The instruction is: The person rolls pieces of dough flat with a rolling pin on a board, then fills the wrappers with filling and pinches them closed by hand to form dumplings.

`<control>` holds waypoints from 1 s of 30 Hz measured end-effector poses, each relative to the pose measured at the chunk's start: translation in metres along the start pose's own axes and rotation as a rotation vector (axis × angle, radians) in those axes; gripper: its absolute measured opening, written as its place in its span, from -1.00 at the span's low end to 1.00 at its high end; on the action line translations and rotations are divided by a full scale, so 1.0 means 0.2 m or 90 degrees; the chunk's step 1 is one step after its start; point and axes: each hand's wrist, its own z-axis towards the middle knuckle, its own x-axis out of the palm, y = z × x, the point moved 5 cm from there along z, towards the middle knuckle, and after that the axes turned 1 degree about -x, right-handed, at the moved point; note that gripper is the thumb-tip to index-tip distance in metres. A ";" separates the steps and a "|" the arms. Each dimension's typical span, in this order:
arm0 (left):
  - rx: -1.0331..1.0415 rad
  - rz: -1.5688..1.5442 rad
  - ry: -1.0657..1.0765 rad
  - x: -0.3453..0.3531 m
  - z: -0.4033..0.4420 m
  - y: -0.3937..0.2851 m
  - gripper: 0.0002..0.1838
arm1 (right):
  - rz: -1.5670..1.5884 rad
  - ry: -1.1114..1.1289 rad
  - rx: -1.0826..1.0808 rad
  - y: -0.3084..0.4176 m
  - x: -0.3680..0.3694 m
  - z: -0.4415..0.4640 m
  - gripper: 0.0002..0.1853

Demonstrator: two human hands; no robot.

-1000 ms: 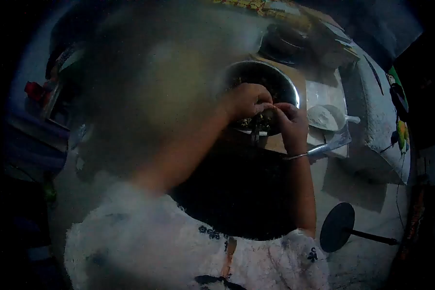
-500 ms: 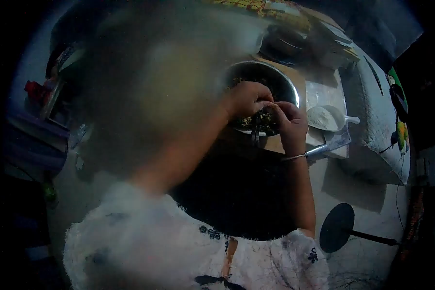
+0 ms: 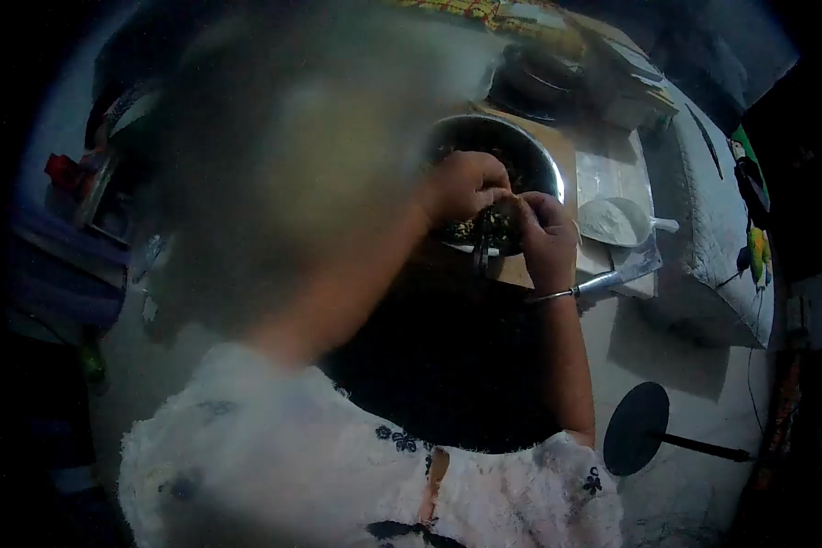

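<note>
My left hand (image 3: 466,187) and my right hand (image 3: 550,236) meet fingertip to fingertip above a metal bowl (image 3: 550,164). Both are closed in a pinch; whatever lies between the fingers is too small and dark to make out. Dark, chopped food (image 3: 502,224) with pale bits shows in the bowl below my hands. A utensil handle (image 3: 481,258), perhaps a spoon's, sticks out over the bowl's near rim. Beside my right wrist lies a flat-bladed tool (image 3: 603,281) with a metal handle. White powder fills a white scoop (image 3: 650,225) just right of my right hand.
Under the bowl is a brown board (image 3: 564,146). A dark pot (image 3: 534,84) stands behind it. To the right is a big white block-like object (image 3: 703,228). A black disc with a handle (image 3: 637,429) lies lower right. A blur covers much of the left side.
My hands stay pinched together above the bowl and have shifted only very slightly to the left. Nothing else has visibly moved.
</note>
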 end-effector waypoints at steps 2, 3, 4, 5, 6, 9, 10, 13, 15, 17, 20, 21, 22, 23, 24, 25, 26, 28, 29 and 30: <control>0.036 -0.009 -0.046 -0.02 0.01 0.00 -0.94 | 0.091 -0.002 0.055 -0.02 0.00 0.00 -0.88; 0.037 -0.007 -0.047 -0.03 0.01 0.00 -0.94 | 0.183 -0.005 0.111 -0.04 0.00 0.01 -0.86; 0.047 -0.016 -0.056 -0.04 0.01 -0.01 -0.94 | 0.187 0.000 0.097 -0.07 -0.01 0.01 -0.82; 0.058 -0.027 -0.064 -0.05 0.01 -0.02 -0.94 | 0.187 0.000 0.096 -0.09 -0.01 0.00 -0.82; 0.058 -0.028 -0.064 -0.04 0.01 -0.02 -0.94 | 0.179 0.001 0.093 -0.10 -0.01 0.00 -0.83; 0.054 -0.030 -0.059 -0.02 0.00 -0.03 -0.93 | 0.179 -0.012 0.086 -0.09 -0.01 -0.01 -0.85; 0.031 -0.052 -0.069 -0.01 0.00 -0.03 -0.91 | 0.187 -0.025 0.083 -0.08 0.00 -0.01 -0.86; 0.012 -0.055 -0.055 -0.01 0.00 -0.02 -0.88 | 0.142 -0.034 0.069 -0.10 -0.01 0.00 -0.88; 0.016 -0.036 -0.031 -0.01 -0.01 -0.03 -0.88 | 0.122 -0.033 0.038 -0.11 -0.01 -0.01 -0.88; 0.018 -0.006 -0.027 0.00 -0.01 -0.03 -0.87 | 0.103 -0.031 0.007 -0.11 -0.01 -0.01 -0.88; 0.004 -0.011 -0.017 0.01 -0.02 -0.02 -0.88 | 0.038 -0.039 0.004 -0.05 -0.01 -0.03 -0.88; 0.004 -0.011 -0.017 0.02 -0.02 0.00 -0.88 | -0.001 -0.020 -0.017 -0.01 -0.02 -0.03 -0.88; 0.035 -0.005 -0.041 0.02 -0.03 0.01 -0.88 | -0.040 -0.001 -0.039 0.01 -0.01 -0.03 -0.88; 0.065 0.002 -0.065 0.02 -0.04 0.01 -0.88 | -0.040 0.000 -0.039 0.00 -0.01 -0.03 -0.88; 0.063 0.003 -0.068 0.00 -0.04 0.01 -0.88 | -0.042 -0.005 -0.016 -0.02 -0.01 -0.03 -0.86; 0.033 -0.009 -0.050 -0.02 -0.04 0.02 -0.88 | -0.045 -0.010 0.007 -0.04 0.00 -0.03 -0.84; 0.002 -0.021 -0.032 -0.04 -0.04 0.03 -0.88 | -0.044 -0.006 0.006 -0.05 0.01 -0.03 -0.84; -0.018 -0.016 -0.074 -0.14 -0.05 0.08 -0.89 | 0.123 -0.033 0.014 -0.07 0.02 -0.04 -0.78; -0.034 -0.012 -0.112 -0.21 -0.06 0.12 -0.91 | 0.123 -0.032 0.015 -0.09 0.02 -0.04 -0.78; -0.035 -0.012 -0.112 -0.27 -0.09 0.18 -0.91 | 0.152 -0.041 0.015 -0.11 0.01 -0.05 -0.78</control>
